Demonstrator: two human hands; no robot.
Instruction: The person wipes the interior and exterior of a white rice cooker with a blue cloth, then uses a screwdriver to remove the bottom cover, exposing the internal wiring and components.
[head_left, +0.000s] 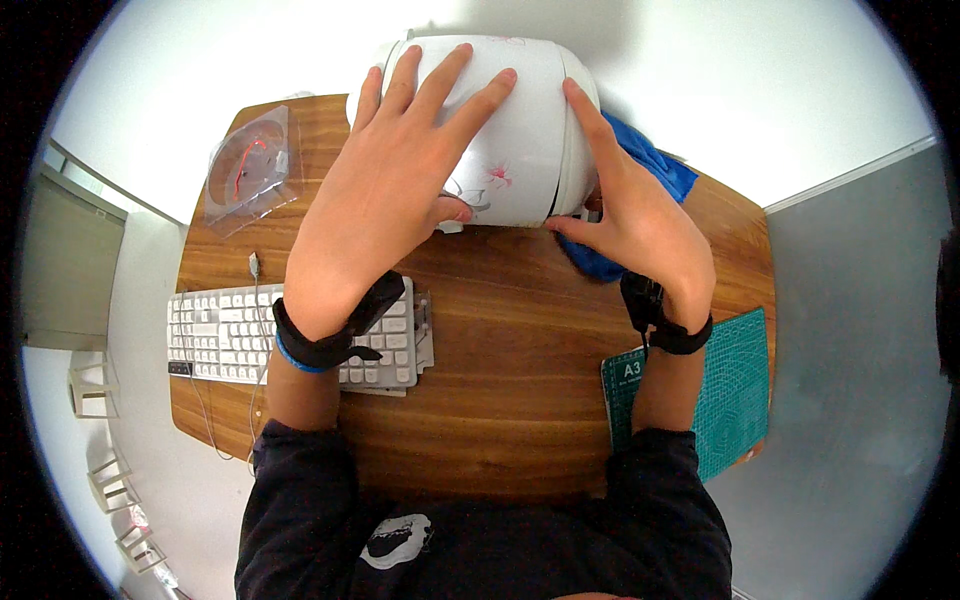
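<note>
A white rice cooker (525, 130) with pink flower prints lies on its side at the far edge of the table. My left hand (375, 185) spreads its fingers over the curved body, its thumb hooked by the near side. Around the right end curls my right hand (650, 220), index finger along the top and thumb at the near lower edge. Both hands grip the cooker between them. Beneath and behind its right end is a blue cloth (660, 165), partly covered by the cooker and my right hand.
A white keyboard (225, 330) lies at the left, partly under my left forearm, beside a cable with a USB plug (254, 265). Clear plastic packaging (250, 170) with a red strip sits far left. A green cutting mat (740, 385) lies at the right edge.
</note>
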